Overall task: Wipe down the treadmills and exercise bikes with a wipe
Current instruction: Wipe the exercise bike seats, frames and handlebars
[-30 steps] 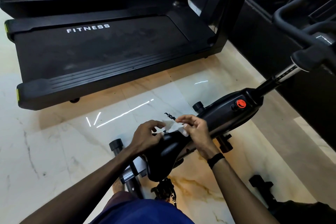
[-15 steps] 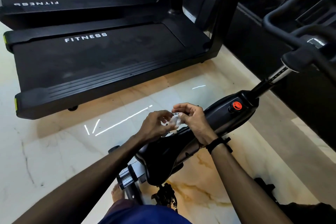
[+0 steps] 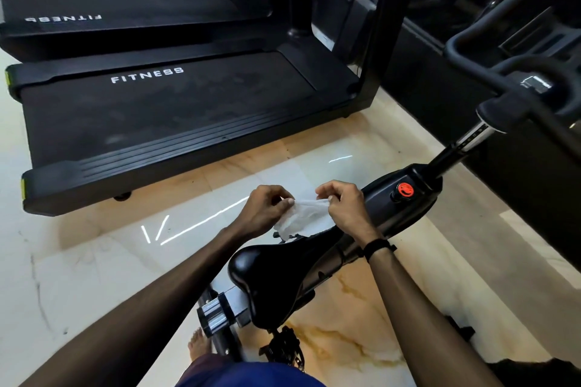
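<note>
A thin white wipe (image 3: 301, 219) hangs spread between my two hands, just above the nose of the black bike saddle (image 3: 276, 273). My left hand (image 3: 264, 208) pinches its left top edge and my right hand (image 3: 344, 206) pinches its right top edge. The exercise bike frame (image 3: 390, 207) with a red knob (image 3: 405, 190) runs up to the right toward the handlebars (image 3: 503, 72). A black treadmill (image 3: 151, 122) marked FITNESS lies on the floor to the upper left.
A second treadmill deck (image 3: 94, 9) sits behind the first. The floor is glossy marble (image 3: 78, 276). A dark wall base (image 3: 534, 198) runs along the right. A bike pedal (image 3: 283, 349) and my bare foot (image 3: 198, 344) show below the saddle.
The wipe was bunched small between my fingers; my hands have pulled apart and it is now opened out. The view has shifted slightly, with the saddle lower in frame.
</note>
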